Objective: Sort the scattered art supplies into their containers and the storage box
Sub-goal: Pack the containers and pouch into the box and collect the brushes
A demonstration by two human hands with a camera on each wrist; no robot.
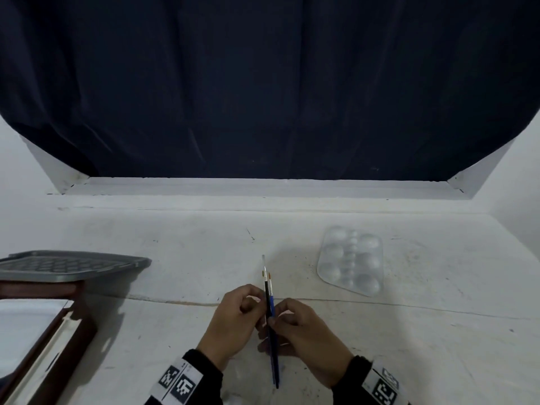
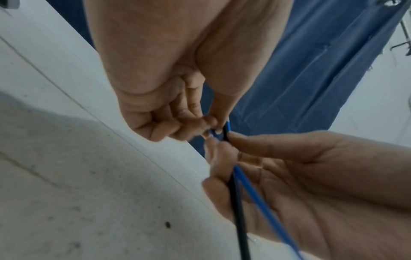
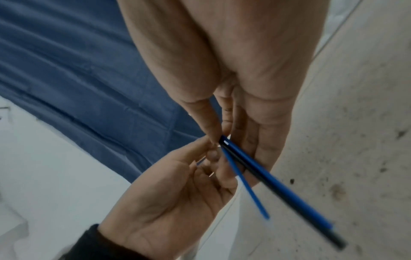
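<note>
Brushes: You hold a small bundle of brushes (image 1: 270, 314) above the table (image 1: 175, 331), one black-handled and at least one blue. The long axis runs nearly straight away from you; bristle tips point toward the far curtain, handle ends back toward your body. In the right wrist view a thinner blue handle splays out from the other two.
Left hand: Your left hand (image 1: 233, 323) sits left of the bundle, fingers curled, thumb and fingertips pinching the shafts partway along. Wrist turned inward, knuckles up.
Right hand: Your right hand (image 1: 304, 331) meets it from the right, thumb and forefinger pinching the same shafts just below the left hand's hold. The other fingers lie fairly straight beneath the handles.
Sleeves: Dark cuffs with black-and-white marker bands wrap both wrists.
Box: A dark wooden box (image 1: 43, 331) stands at your near left, well apart from the hands, with a grey lid (image 1: 73, 264) resting on its far end.
Palette: A clear palette (image 1: 350, 264) with round wells lies flat on the table, ahead and right of the brush tips.
Curtain: A dark blue curtain (image 1: 263, 83) hangs beyond the table's far ledge.
</note>
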